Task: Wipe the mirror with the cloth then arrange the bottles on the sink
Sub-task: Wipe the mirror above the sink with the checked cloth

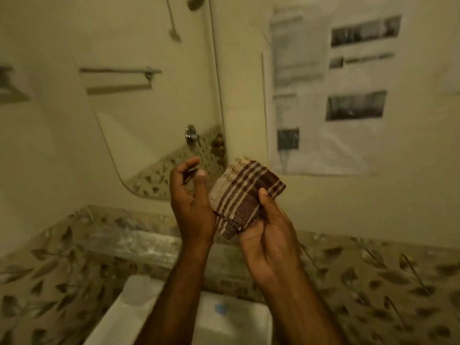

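A folded brown and cream checked cloth (pixel 245 195) rests in my right hand (pixel 267 235), thumb pressed on its right side. My left hand (pixel 191 202) is beside the cloth's left edge, fingers apart and curled, palm facing it. The mirror (pixel 154 100) hangs on the wall up and to the left of both hands, reflecting a towel rail and a shower fitting. Below my forearms lies the white sink (pixel 119 317). No bottles can be made out; a faint round pale shape on the sink's left corner is too blurred to tell.
A paper sheet (pixel 331 90) with dark pictures is stuck to the wall on the right. A leaf-patterned tile band (pixel 373 277) runs along the wall behind the sink. A small shelf (pixel 10 85) sticks out at the far left.
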